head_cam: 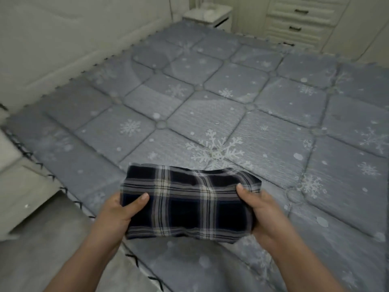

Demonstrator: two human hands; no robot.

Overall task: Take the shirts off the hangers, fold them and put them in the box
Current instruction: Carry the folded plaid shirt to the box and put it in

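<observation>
A dark navy and white plaid shirt (pixel 189 201), folded into a compact rectangle, is held just above the near part of the bed. My left hand (pixel 120 213) grips its left end, thumb on top. My right hand (pixel 261 211) grips its right end the same way, with the fingers hidden underneath. No hanger and no box are in view.
The bed, covered by a grey quilted spread with white snowflakes (pixel 210 106), fills most of the view. A pale padded headboard (pixel 63 39) runs along the left. A white nightstand (pixel 208 14) and a white chest of drawers (pixel 299 20) stand at the back. Grey floor (pixel 42 239) lies at the lower left.
</observation>
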